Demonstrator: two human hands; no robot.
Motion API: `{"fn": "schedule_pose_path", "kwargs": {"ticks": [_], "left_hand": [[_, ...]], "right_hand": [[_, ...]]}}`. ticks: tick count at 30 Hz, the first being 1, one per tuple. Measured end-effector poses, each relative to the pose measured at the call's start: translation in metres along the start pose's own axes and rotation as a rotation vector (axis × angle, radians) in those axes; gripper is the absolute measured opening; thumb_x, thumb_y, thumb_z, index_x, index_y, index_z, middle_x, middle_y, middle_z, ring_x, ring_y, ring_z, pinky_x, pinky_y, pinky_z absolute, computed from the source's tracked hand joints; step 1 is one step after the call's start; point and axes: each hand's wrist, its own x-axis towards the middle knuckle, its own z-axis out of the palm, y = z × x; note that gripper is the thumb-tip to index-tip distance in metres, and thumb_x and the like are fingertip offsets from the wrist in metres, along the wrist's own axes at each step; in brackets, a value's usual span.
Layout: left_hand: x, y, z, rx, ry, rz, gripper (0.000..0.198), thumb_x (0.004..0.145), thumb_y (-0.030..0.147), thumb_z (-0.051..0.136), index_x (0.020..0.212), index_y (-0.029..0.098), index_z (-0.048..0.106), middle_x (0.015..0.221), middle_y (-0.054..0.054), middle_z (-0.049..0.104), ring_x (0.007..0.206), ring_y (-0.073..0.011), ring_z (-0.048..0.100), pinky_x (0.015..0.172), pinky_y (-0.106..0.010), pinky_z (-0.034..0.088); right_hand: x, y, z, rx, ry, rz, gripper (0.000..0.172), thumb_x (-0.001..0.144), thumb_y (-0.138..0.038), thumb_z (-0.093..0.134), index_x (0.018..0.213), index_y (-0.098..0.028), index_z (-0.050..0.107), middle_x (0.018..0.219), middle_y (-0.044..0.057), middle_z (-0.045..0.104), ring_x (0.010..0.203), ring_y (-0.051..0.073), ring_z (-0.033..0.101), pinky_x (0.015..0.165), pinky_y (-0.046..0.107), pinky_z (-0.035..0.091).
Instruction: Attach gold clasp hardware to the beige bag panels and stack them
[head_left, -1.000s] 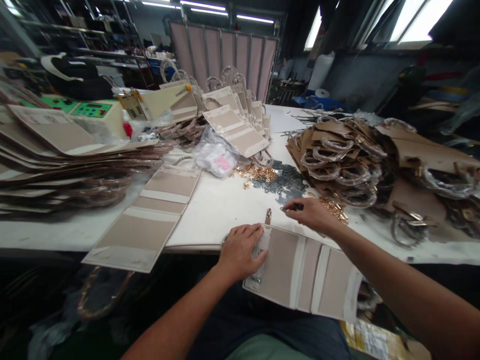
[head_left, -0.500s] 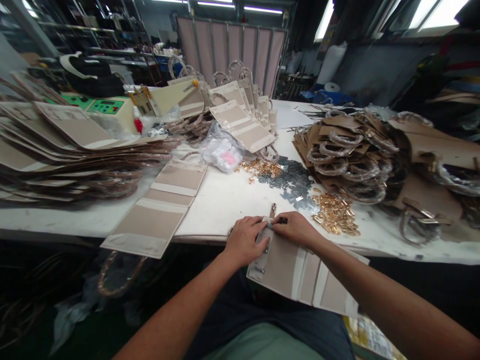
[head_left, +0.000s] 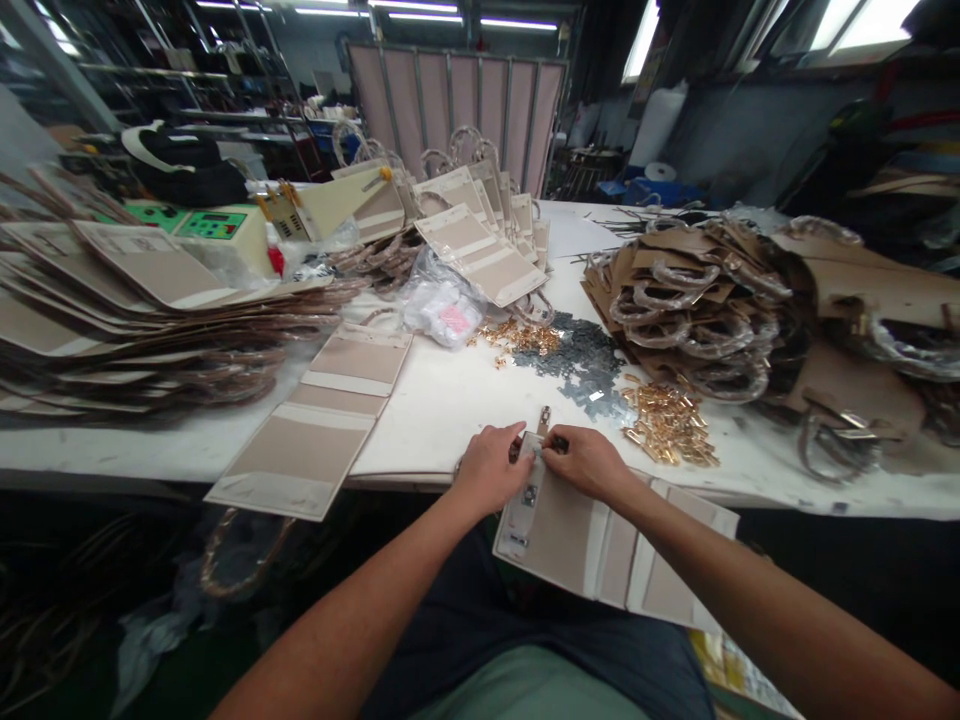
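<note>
A beige bag panel (head_left: 568, 540) with pale cross bands lies partly over the table's front edge, above my lap. My left hand (head_left: 489, 470) grips its left edge near the top corner, the thumb and index finger curled towards the face. Close beside it, my right hand (head_left: 591, 462) has its fingertips pinched together at the panel's top edge; whatever small piece they hold is hidden. A short tan strap tab (head_left: 544, 420) with metal on it sticks out past that edge. Small metal fittings (head_left: 518, 540) sit along the panel's left strip.
Gold clasp pieces (head_left: 671, 425) and dark flat metal plates (head_left: 574, 360) lie in heaps beyond my hands. Another opened panel (head_left: 311, 420) overhangs the edge at left. Stacked panels (head_left: 150, 310) stand far left, wrapped-handle pieces (head_left: 690, 300) at right, a plastic bag (head_left: 442, 310) between.
My left thumb has moved up from the panel's strip towards the top edge, uncovering a metal fitting. My right hand stays pinched at nearly the same spot.
</note>
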Motion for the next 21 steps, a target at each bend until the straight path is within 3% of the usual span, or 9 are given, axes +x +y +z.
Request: {"fn": "schedule_pose_path", "kwargs": {"ticks": [2,4,7,9,13,19,21], "left_hand": [[0.014,0.003,-0.007,-0.003,-0.104,-0.07,0.055,0.097,0.037,0.061,0.149,0.02,0.058,0.115,-0.009,0.078,0.11,-0.0268,0.069,0.096,-0.037,0.053],[0.03,0.006,-0.014,0.011,-0.213,-0.111,0.054,0.097,0.039,0.062,0.145,0.017,0.061,0.113,-0.01,0.079,0.107,-0.0274,0.071,0.091,-0.035,0.053],[0.053,0.013,-0.022,0.032,-0.321,-0.128,0.033,0.091,0.042,0.07,0.111,0.017,0.078,0.104,-0.013,0.079,0.103,-0.0306,0.073,0.087,-0.035,0.053],[0.062,0.017,-0.025,0.012,-0.41,-0.149,0.025,0.089,0.041,0.071,0.088,0.017,0.076,0.086,-0.011,0.078,0.091,-0.0297,0.075,0.078,-0.033,0.054],[0.068,0.022,-0.026,-0.103,-0.587,-0.247,0.027,0.096,0.037,0.061,0.081,0.017,0.069,0.056,-0.003,0.065,0.056,-0.0213,0.069,0.057,-0.028,0.051],[0.069,0.016,-0.024,-0.271,-0.609,-0.358,0.026,0.095,0.035,0.065,0.078,0.016,0.067,0.056,0.001,0.062,0.049,-0.0159,0.063,0.05,-0.024,0.045],[0.072,0.013,-0.022,-0.32,-0.597,-0.383,0.024,0.093,0.034,0.068,0.078,0.015,0.068,0.056,0.001,0.061,0.046,-0.0149,0.061,0.047,-0.024,0.042]], "right_hand": [[-0.001,0.0,0.001,-0.012,0.014,0.004,0.01,0.087,-0.027,0.065,0.087,-0.024,0.074,0.081,0.0,0.073,0.075,0.019,0.062,0.067,0.028,0.037],[0.0,0.0,0.001,-0.012,0.014,0.01,0.01,0.087,-0.028,0.065,0.086,-0.024,0.074,0.081,0.0,0.073,0.074,0.019,0.062,0.066,0.028,0.036],[0.002,0.001,0.0,0.015,-0.002,0.024,0.009,0.086,-0.027,0.065,0.084,-0.024,0.072,0.078,-0.001,0.072,0.073,0.019,0.062,0.065,0.027,0.036],[0.005,0.003,-0.001,0.039,-0.018,0.033,0.007,0.085,-0.025,0.065,0.082,-0.024,0.071,0.075,-0.001,0.07,0.071,0.018,0.061,0.064,0.027,0.035],[0.01,0.008,-0.001,0.086,-0.047,0.041,0.007,0.084,-0.027,0.066,0.079,-0.023,0.069,0.072,-0.002,0.068,0.069,0.017,0.06,0.062,0.027,0.035],[0.009,0.003,-0.021,0.259,-0.073,0.041,0.011,0.084,-0.03,0.069,0.078,-0.021,0.073,0.072,0.0,0.069,0.07,0.019,0.061,0.064,0.028,0.039],[0.006,-0.002,-0.036,0.434,0.02,0.055,0.019,0.086,-0.038,0.072,0.078,-0.02,0.073,0.066,0.0,0.066,0.064,0.018,0.059,0.061,0.028,0.04]]}}
